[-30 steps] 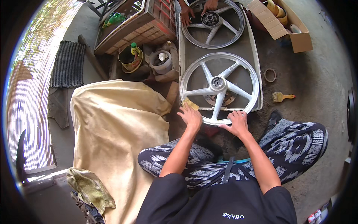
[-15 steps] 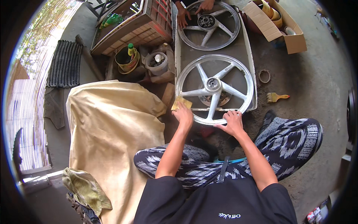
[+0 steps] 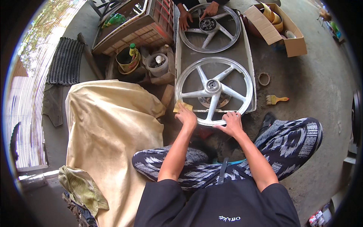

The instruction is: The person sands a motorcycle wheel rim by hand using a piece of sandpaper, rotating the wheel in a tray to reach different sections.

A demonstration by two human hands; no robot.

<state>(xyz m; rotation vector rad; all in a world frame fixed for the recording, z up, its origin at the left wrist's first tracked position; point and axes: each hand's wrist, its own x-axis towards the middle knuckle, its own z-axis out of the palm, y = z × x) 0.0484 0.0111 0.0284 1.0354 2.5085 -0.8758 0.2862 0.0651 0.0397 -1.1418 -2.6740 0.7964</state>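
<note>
In front of me a silver five-spoke motorcycle wheel rim (image 3: 203, 78) rests over a shallow white-edged tray (image 3: 253, 81). My left hand (image 3: 186, 115) presses a yellow sheet of sandpaper (image 3: 183, 107) against the rim's near-left edge, its fingers closed over the sheet. My right hand (image 3: 233, 123) grips the rim's near edge, thumb and fingers around it. Under the spokes lies a brake disc (image 3: 223, 102), partly hidden. At the tray's far end, another person's hands (image 3: 196, 16) rest on a second wheel rim (image 3: 207, 48).
A paintbrush (image 3: 277, 99) and a ring (image 3: 264, 79) lie on the floor to the right. Beyond them stands an open cardboard box (image 3: 295, 47). A tan cloth cover (image 3: 113, 125) drapes something at my left, near a bucket (image 3: 128, 68), a tub (image 3: 158, 68) and a wooden crate (image 3: 130, 37).
The whole view has shifted slightly. My left hand and the sandpaper stay at the rim's near-left edge, and my right hand keeps its grip. The other person's hand at the hub has moved slightly.
</note>
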